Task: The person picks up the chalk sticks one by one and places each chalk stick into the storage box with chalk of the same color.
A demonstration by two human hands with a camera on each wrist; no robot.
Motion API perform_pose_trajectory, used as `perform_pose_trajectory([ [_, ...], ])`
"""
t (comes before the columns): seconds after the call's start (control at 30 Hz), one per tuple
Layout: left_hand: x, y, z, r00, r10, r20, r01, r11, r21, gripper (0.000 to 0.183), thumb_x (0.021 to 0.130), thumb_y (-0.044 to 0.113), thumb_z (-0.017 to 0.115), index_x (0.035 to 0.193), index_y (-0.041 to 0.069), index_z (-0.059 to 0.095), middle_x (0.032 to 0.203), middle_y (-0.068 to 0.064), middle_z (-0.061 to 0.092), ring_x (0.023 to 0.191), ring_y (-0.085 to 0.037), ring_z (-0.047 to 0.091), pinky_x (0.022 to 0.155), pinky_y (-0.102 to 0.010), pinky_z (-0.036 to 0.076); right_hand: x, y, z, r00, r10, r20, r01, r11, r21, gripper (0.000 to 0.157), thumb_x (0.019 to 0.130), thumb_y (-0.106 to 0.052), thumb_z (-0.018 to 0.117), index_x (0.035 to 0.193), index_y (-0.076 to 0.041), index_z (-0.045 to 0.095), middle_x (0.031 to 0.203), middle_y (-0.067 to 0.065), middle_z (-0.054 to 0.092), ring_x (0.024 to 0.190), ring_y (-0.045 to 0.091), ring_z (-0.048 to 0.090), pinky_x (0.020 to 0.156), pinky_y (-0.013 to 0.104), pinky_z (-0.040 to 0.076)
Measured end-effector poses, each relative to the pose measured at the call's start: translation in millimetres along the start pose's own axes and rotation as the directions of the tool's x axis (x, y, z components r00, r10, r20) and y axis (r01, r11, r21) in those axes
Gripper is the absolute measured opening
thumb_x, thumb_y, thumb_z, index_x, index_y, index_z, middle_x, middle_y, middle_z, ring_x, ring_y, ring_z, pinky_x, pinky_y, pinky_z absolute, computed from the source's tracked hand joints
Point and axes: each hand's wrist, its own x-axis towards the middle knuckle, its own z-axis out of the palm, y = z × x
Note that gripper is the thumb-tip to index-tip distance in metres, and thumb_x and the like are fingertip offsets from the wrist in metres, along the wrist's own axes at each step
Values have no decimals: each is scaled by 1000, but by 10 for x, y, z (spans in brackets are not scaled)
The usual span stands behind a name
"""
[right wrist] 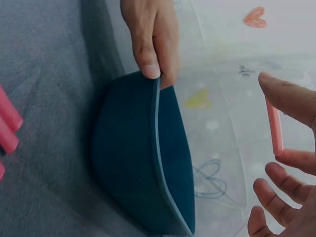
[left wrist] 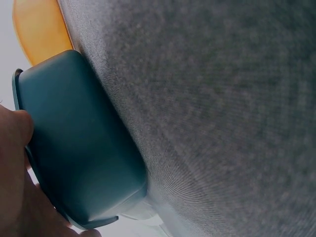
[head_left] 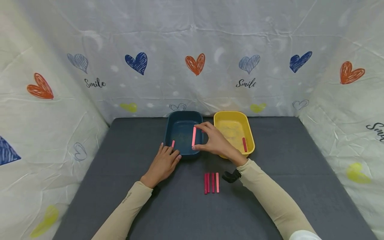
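Note:
My right hand (head_left: pixel 214 140) pinches a light pink stick (head_left: pixel 193 136) end to end between thumb and forefinger, over the right side of a dark blue tub (head_left: pixel 183 125). In the right wrist view that stick (right wrist: pixel 275 128) stands nearly upright and the other fingers are spread apart from it. My left hand (head_left: pixel 162 164) grips the tub's near left rim, thumb outside and fingers over the edge, as the right wrist view shows. A pink stick (head_left: pixel 173 143) lies inside the tub close to those fingers.
Right of the blue tub stands a yellow tub (head_left: pixel 223 121) with a dark red stick (head_left: pixel 244 144) in it. Several sticks lie side by side on the grey cloth nearer me, dark red ones (head_left: pixel 208 182) and a light pink one (head_left: pixel 217 182). A printed curtain (head_left: pixel 222 93) hangs behind.

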Motion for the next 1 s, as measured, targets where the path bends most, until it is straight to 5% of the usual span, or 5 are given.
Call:
perform_pose_trajectory([
  [1.0,7,-4,34,1000,15,-15,-14,1000,12,27,104,32,47,113,13,64,110,-12,61,115,-33,53,117,-61,25,395,56,287,997,36,66,-36,999,8,83,79,-41,82,148,-14,44,139,9,47,117,29,54,94,42,52],
])
